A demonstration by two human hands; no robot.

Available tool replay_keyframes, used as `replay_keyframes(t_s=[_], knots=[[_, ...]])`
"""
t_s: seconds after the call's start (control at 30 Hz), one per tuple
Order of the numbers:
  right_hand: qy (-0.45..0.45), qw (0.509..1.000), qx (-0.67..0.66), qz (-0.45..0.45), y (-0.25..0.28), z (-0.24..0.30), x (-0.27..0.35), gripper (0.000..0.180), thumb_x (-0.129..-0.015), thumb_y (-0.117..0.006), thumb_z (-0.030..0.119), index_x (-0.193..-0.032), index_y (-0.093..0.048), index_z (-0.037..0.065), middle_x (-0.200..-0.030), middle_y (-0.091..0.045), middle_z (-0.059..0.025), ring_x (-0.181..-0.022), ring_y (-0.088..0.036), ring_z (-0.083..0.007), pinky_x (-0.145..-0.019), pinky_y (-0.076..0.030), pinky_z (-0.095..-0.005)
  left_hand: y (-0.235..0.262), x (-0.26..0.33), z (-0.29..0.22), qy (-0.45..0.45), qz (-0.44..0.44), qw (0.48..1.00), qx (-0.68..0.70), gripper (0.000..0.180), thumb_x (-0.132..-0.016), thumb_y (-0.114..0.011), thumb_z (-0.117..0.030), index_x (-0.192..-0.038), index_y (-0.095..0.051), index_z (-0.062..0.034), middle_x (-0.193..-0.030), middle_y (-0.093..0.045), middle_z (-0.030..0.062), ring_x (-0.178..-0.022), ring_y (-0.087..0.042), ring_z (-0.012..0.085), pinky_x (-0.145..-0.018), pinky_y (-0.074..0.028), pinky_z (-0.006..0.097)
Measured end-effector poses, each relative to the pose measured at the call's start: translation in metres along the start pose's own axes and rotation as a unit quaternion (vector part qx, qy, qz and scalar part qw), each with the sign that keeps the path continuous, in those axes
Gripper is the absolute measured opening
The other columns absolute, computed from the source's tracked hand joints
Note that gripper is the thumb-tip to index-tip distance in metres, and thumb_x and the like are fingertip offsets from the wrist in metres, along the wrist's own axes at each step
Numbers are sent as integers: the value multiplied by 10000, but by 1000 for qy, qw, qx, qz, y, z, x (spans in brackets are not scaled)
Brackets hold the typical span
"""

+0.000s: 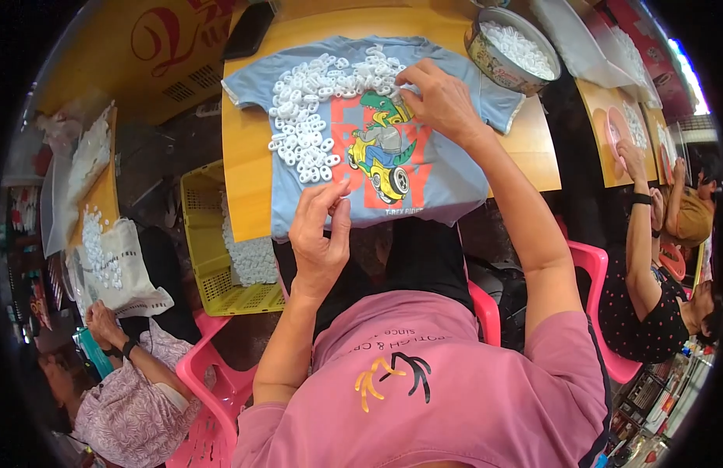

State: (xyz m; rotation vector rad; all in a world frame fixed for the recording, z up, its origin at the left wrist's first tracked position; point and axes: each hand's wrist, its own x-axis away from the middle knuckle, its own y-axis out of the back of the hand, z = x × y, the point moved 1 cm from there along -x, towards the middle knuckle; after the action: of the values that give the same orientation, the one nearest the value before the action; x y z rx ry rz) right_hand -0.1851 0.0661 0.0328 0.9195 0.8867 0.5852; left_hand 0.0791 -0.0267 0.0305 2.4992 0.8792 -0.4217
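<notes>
Pale blue is shown by the short-sleeved fabric T-shirt (pixel 455 178), on which a green dinosaur in grey, a yellow scooter and coral-red block lettering are printed. The small oval two-holed plastic pieces (pixel 300 129) are coloured plain white. The round metal tin (pixel 502 69) is patterned in several colours outside. Yellow-orange is shown by the smooth tabletop (pixel 246 175), brighter yellow by the latticed plastic crate (pixel 199 226). The wearer's dusty-pink top (pixel 470 390) is marked with orange and black strokes; a neighbour's black top (pixel 646 312) is dotted with pink.
</notes>
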Motion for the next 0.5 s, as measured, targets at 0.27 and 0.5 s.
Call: replay_keyframes(t_s=[0.27,0.5], knots=[[63,998,-6,30,-5,0,1,117,-848,-638,183,-939,-652,110,-948,-613,-65,-818,-641,-290,-704,-507,-398,-2,-2,0,-1,-1,1000,3,293,-841,-617,85,-1116,-629,-15,-944,-635,109,-745,-603,181,-658,-491,275],[-42,991,-125,11,-1,0,5,167,-878,-629,193,-970,-645,54,-935,-631,-112,-791,-641,-281,-700,-506,-381,-13,-20,-1,37,8,996,83,224,-864,-602,60,-1077,-638,3,-912,-633,93,-746,-606,142,-651,-485,256]])
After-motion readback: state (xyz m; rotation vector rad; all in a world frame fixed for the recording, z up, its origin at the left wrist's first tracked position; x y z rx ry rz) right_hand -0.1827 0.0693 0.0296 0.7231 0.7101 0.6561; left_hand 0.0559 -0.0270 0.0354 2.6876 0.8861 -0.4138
